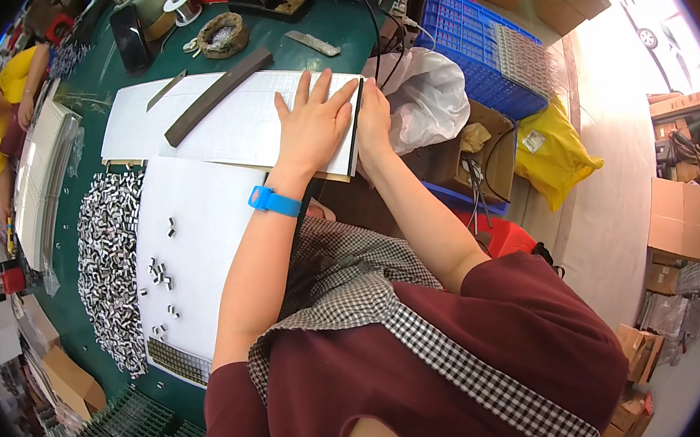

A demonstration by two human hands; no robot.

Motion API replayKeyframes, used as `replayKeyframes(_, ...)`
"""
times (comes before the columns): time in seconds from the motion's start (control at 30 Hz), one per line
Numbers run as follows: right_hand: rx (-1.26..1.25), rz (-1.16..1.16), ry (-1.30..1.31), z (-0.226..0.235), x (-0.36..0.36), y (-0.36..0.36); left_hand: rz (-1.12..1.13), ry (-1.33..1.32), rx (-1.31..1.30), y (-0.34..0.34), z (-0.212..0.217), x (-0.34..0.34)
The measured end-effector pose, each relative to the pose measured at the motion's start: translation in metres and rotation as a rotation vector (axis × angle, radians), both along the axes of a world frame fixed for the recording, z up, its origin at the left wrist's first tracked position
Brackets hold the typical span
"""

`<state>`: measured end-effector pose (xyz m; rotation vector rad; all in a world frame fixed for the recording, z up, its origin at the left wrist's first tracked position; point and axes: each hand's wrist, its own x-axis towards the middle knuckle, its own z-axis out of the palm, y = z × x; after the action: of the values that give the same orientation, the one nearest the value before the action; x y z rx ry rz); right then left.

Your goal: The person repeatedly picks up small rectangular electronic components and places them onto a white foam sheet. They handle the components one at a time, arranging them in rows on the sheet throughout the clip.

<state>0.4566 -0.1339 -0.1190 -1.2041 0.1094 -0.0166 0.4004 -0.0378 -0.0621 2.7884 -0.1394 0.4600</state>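
My left hand (313, 130) lies flat with its fingers spread on a long white sheet (227, 146). A blue band (273, 201) is round that wrist. My right hand (373, 121) rests, fingers straight and together, against a narrow black strip (356, 130) along the sheet's right end. Whether its hidden thumb grips anything does not show. To the left of my left hand, a dark bar (219, 97) lies slanting across the sheet. A thin, pointed grey piece (166, 90) lies beyond it.
Many small black-and-silver parts (109, 273) are heaped left of a second white sheet (190, 249), where several lie loose. A solder spool (182, 7) and a round holder (221, 35) stand at the back. Blue crates (476, 41) are at right. A co-worker (15, 98) is far left.
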Motion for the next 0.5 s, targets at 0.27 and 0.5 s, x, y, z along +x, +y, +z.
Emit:
replayKeyframes(0.27, -0.526, -0.167, -0.091, 0.009, -0.008, -0.036, 0.005, -0.010, 0.019, 0.002, -0.002, 0.000)
replayKeyframes(0.5, -0.750, -0.109, -0.178, 0.013, -0.007, -0.018, -0.002, -0.012, 0.014, 0.000, 0.000, 0.000)
